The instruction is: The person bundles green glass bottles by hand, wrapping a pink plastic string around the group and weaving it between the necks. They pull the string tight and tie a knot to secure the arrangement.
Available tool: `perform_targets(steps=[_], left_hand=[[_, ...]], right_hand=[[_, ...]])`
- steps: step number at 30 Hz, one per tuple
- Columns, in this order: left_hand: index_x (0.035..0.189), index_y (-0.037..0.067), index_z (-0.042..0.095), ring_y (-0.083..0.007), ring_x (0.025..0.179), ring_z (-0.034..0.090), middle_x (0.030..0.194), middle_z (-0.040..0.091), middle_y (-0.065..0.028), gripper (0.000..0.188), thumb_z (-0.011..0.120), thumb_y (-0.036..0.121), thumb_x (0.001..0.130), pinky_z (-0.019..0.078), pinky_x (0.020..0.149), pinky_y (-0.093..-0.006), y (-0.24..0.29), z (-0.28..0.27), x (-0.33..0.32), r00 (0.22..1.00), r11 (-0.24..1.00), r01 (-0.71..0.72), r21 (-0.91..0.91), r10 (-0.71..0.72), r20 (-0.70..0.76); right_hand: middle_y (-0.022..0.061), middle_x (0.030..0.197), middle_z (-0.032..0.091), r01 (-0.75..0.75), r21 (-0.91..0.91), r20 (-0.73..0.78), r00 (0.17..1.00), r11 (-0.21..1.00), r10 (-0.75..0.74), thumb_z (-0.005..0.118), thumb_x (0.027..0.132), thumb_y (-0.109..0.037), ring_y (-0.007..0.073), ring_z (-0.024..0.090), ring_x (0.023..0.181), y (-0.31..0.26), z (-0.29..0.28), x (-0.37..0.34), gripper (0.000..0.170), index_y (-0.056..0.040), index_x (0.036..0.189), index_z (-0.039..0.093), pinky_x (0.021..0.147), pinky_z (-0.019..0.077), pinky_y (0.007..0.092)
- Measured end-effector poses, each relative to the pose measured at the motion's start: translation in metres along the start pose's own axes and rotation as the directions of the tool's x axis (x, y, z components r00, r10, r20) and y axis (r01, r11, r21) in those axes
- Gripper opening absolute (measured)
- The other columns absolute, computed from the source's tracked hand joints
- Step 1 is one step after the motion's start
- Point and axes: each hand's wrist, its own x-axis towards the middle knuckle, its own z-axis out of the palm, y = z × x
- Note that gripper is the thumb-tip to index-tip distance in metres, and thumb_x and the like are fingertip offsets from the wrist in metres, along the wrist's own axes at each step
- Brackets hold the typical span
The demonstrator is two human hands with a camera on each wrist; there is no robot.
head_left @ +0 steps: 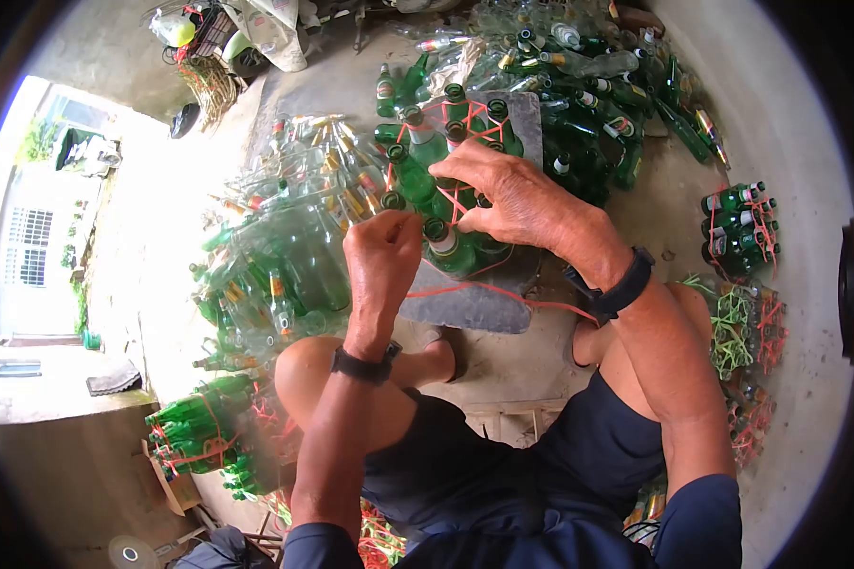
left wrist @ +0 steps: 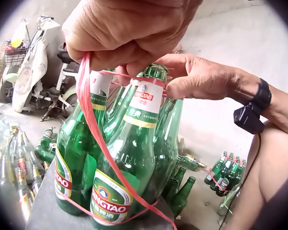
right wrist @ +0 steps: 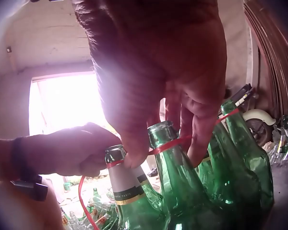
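Upright green beer bottles [head_left: 452, 252] stand in a cluster on a dark slab [head_left: 484, 311], with pinkish-red plastic twine [left wrist: 108, 151] looped around their necks and low around their bodies. My left hand [head_left: 382, 248] grips the twine in a fist at the near left of the cluster; a flat strand hangs from it across a labelled front bottle [left wrist: 125, 158]. Over the bottle tops, my right hand [head_left: 527, 201] has its thumb and fingers spread apart. Its thumb touches near the twine on one neck, and its other fingers reach down behind another bottle neck [right wrist: 164, 136].
Loose clear and green bottles [head_left: 285, 237] are heaped to the left, and another green heap [head_left: 588, 114] lies at the back right. Tied bundles stand at the right [head_left: 740, 228] and the lower left [head_left: 194, 427]. A twine tail [head_left: 555, 305] trails off the slab toward my right leg.
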Motion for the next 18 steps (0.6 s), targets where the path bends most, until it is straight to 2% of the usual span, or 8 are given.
perform_targets(steps=[2, 4, 5, 7, 8, 15, 17, 18], left_hand=[[0.089, -0.005, 0.076, -0.012, 0.057, 0.06, 0.063, 0.066, -0.0137, 0.015, 0.071, 0.009, 0.09, 0.0485, 0.057, -0.0326, 0.0, 0.002, -0.006, 0.998, 0.996, 0.039, -0.076, -0.042, -0.046], [0.094, -0.007, 0.077, -0.0042, 0.066, 0.057, 0.07, 0.069, -0.0021, 0.015, 0.072, 0.007, 0.092, 0.0461, 0.057, -0.0259, -0.003, 0.008, -0.012, 0.984, 0.924, 0.146, -0.353, -0.174, -0.049], [0.094, -0.007, 0.077, -0.0042, 0.066, 0.057, 0.07, 0.069, -0.0021, 0.015, 0.072, 0.007, 0.092, 0.0461, 0.057, -0.0259, -0.004, 0.009, -0.015, 0.983, 0.923, 0.142, -0.357, -0.174, -0.061], [0.1, -0.007, 0.077, -0.0025, 0.067, 0.056, 0.077, 0.069, 0.0015, 0.014, 0.071, 0.005, 0.095, 0.0436, 0.058, -0.0214, -0.004, 0.011, -0.021, 0.979, 0.852, 0.165, -0.497, -0.204, -0.025], [0.102, -0.006, 0.076, -0.0009, 0.067, 0.053, 0.077, 0.067, 0.003, 0.013, 0.072, 0.005, 0.097, 0.0402, 0.057, -0.0195, -0.004, 0.011, -0.023, 0.976, 0.843, 0.174, -0.509, -0.217, -0.027], [0.102, -0.005, 0.076, 0.0003, 0.065, 0.05, 0.077, 0.067, 0.0044, 0.013, 0.073, 0.007, 0.098, 0.036, 0.055, -0.0194, -0.008, 0.01, -0.032, 0.966, 0.8, 0.181, -0.573, -0.253, -0.047], [0.106, -0.003, 0.078, 0.0006, 0.068, 0.051, 0.08, 0.067, 0.0064, 0.015, 0.075, 0.009, 0.098, 0.0378, 0.059, -0.0178, -0.003, 0.004, -0.035, 0.952, 0.766, 0.268, -0.584, -0.304, 0.038], [0.106, -0.003, 0.078, 0.0006, 0.068, 0.051, 0.08, 0.067, 0.0064, 0.015, 0.075, 0.009, 0.098, 0.0378, 0.059, -0.0178, -0.006, 0.005, -0.036, 0.95, 0.758, 0.268, -0.595, -0.311, 0.031]], right_hand=[[0.0189, 0.123, 0.064, 0.019, -0.003, -0.022, 1.0, 1.0, -0.019, 0.085, 0.074, -0.007, 0.0395, 0.064, 0.117, 0.0, 0.0, 0.0, 0.057, -0.002, 0.128, 0.066, 0.099, 0.0543, 0.0434], [0.0183, 0.127, 0.063, 0.004, -0.009, 0.004, 1.0, 1.0, -0.004, 0.085, 0.074, -0.004, 0.0393, 0.063, 0.12, -0.002, -0.001, -0.001, 0.061, -0.0012, 0.131, 0.064, 0.101, 0.0541, 0.0434], [0.0177, 0.132, 0.062, -0.016, -0.014, 0.027, 1.0, 1.0, 0.017, 0.084, 0.074, -0.002, 0.0391, 0.063, 0.123, -0.003, -0.002, 0.0, 0.064, -0.0004, 0.134, 0.062, 0.103, 0.0538, 0.0434], [0.0176, 0.132, 0.062, -0.017, -0.011, 0.046, 0.999, 1.0, 0.017, 0.084, 0.074, -0.001, 0.0391, 0.063, 0.123, -0.005, -0.005, 0.001, 0.065, -0.0008, 0.135, 0.061, 0.103, 0.0541, 0.0436], [0.0174, 0.132, 0.062, -0.029, -0.004, 0.063, 0.998, 1.0, 0.029, 0.084, 0.074, -0.001, 0.0391, 0.063, 0.122, -0.006, -0.006, 0.001, 0.065, -0.0012, 0.135, 0.061, 0.102, 0.0544, 0.0438], [0.0144, 0.135, 0.061, -0.073, 0.03, 0.129, 0.989, 0.997, 0.068, 0.083, 0.075, 0.0, 0.0316, 0.066, 0.116, -0.008, -0.009, 0.003, 0.067, -0.0051, 0.138, 0.061, 0.096, 0.0574, 0.039], [0.0136, 0.136, 0.061, -0.086, 0.019, 0.104, 0.991, 0.996, 0.083, 0.081, 0.076, 0.002, 0.0294, 0.066, 0.114, -0.009, -0.01, 0.002, 0.069, -0.0067, 0.141, 0.06, 0.095, 0.058, 0.0373], [0.0136, 0.136, 0.061, -0.079, 0.012, 0.118, 0.99, 0.997, 0.077, 0.081, 0.076, 0.002, 0.0294, 0.066, 0.114, -0.01, -0.011, 0.003, 0.069, -0.0067, 0.141, 0.06, 0.095, 0.058, 0.0373]])
